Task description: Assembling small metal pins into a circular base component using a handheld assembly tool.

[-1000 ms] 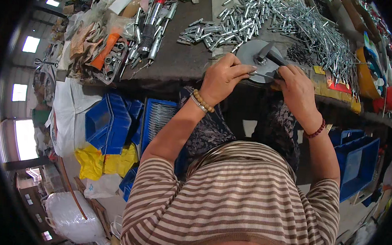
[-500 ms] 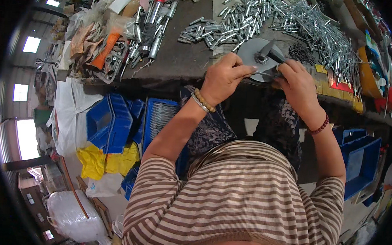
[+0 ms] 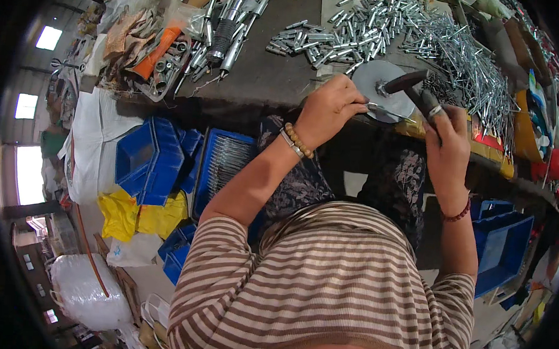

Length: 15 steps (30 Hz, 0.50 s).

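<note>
While clamped in the right hand (image 3: pixel 448 143), hammer (image 3: pixel 414 87) handle slanting up-left, head over a grey disc (image 3: pixel 382 99); left hand (image 3: pixel 327 108) pinching a thin pin (image 3: pixel 385 110).

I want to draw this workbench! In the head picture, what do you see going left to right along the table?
Orange-handled tool → black-handled tools → short metal pins → left hand holding a thin rod → round metal disc → hammer in the right hand → long metal pins.

A single head-worn fisheye view looks steeply down over the wearer's striped shirt (image 3: pixel 324 282) toward the workbench (image 3: pixel 265 80) edge ahead. The bench fills the upper frame, fairly close; floor and blue bins (image 3: pixel 149 159) curve along the left rim.
</note>
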Motion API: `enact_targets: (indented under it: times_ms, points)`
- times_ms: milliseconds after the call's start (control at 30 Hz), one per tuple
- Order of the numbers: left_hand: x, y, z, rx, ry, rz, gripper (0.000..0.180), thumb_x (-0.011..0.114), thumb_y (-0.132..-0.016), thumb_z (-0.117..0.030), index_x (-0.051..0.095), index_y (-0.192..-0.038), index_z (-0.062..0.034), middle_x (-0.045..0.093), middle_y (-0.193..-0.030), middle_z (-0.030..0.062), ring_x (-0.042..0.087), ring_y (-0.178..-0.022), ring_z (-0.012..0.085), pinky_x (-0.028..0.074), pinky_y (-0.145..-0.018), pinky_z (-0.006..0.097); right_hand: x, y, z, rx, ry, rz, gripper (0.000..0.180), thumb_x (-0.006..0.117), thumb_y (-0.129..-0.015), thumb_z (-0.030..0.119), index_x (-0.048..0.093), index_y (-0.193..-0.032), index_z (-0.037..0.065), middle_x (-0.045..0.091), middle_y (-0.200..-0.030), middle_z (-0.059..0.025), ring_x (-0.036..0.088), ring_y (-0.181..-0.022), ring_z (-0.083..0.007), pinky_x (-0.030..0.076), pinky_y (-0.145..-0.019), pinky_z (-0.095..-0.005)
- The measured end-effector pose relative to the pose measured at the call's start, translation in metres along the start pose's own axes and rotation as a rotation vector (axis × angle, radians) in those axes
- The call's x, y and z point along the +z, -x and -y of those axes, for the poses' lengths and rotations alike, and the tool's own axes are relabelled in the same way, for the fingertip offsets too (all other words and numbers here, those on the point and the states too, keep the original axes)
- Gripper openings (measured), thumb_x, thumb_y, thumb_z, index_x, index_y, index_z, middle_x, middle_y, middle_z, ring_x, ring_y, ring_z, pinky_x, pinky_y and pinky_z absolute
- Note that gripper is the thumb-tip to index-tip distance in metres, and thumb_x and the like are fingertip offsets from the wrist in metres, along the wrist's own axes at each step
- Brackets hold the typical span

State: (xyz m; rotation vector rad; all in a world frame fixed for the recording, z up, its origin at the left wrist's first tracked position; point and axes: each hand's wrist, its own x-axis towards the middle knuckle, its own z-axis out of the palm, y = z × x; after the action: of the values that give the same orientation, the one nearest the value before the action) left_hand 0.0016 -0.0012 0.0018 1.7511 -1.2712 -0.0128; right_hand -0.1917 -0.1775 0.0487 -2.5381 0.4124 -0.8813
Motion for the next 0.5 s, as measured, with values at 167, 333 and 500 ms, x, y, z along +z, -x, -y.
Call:
enact_targets:
  times_ms: [167,333,500]
  points:
    - [-0.002,-0.001,0.000,-0.039,0.011,0.019,0.014,0.077,-0.084,-0.009,0.076,-0.097,-0.0052,0.063,-0.093,0.0086,0.065,-0.085,0.0247,0.051,-0.076,0.034,0.003,0.005,0.001,-0.075,0.124,0.129,0.028,0.066,-0.086,-0.003,0.069,-0.112,0.007,0.061,-0.103,-0.0133,0.065,-0.086,-0.0357,0.053,-0.073,-0.0416]
    - [-0.001,-0.001,-0.003,-0.052,0.011,0.023,0.015,0.077,-0.084,-0.010,0.077,-0.099,-0.0069,0.063,-0.094,0.0079,0.065,-0.085,0.0243,0.051,-0.076,0.034,0.006,-0.018,-0.007,0.063,-0.140,0.136,0.031,0.068,-0.082,-0.002,0.067,-0.111,0.008,0.061,-0.104,-0.0144,0.064,-0.090,-0.0350,0.053,-0.075,-0.0439]
    - [0.002,0.001,-0.003,-0.053,-0.019,0.011,0.015,0.078,-0.083,-0.010,0.078,-0.098,-0.0082,0.063,-0.094,0.0070,0.065,-0.086,0.0243,0.051,-0.076,0.035,0.014,-0.023,-0.003,-0.277,0.279,0.047,0.024,0.073,-0.081,0.006,0.067,-0.104,0.009,0.061,-0.099,-0.0122,0.061,-0.097,-0.0321,0.051,-0.078,-0.0441]
